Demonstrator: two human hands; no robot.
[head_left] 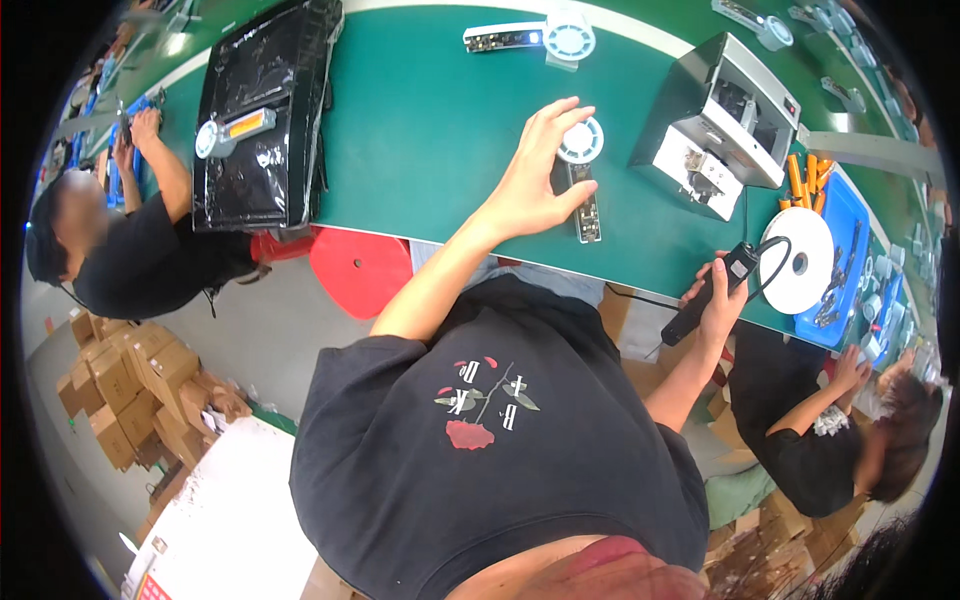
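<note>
At the near desk edge, the right hand (718,298) is wrapped around a black handheld tool (712,291) with a trailing cable. Further in, the left hand (535,170), fingers spread, presses on a small fan assembly (582,170) lying flat on the green desk (430,120). Just right stands a grey machine (720,120); beyond lies a second fan unit (540,38). A black bag (262,110) sits left.

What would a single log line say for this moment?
left hand: resting on small white fan unit | right hand: gripping black corded tool | surface: green bench
</note>
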